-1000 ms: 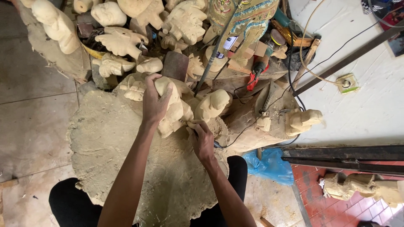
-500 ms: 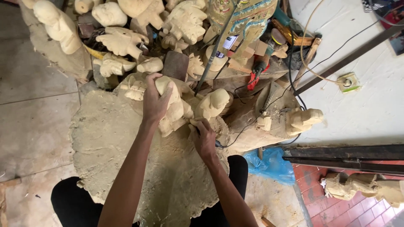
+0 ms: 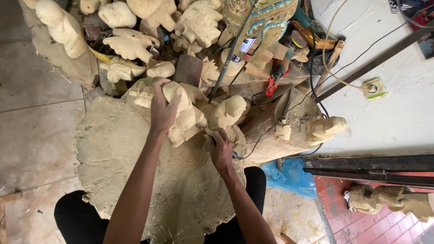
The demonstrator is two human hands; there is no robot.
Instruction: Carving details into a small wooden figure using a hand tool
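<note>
Item: pale unfinished carved wooden figure (image 3: 190, 118), lying on a broad sawdust-covered wooden slab (image 3: 122, 153) over our knees. Our left hand (image 3: 162, 108) is clamped over its upper part, fingers wrapped round the wood. Our right hand (image 3: 220, 148) is curled closed at the figure's lower edge; what it grips we cannot tell. Behind: a heap of similar pale wooden carvings (image 3: 131, 43), a painted multicoloured carved figure (image 3: 262, 18), a red-handled tool (image 3: 273, 83), and a blue plastic bag (image 3: 291, 176) on the floor.
</note>
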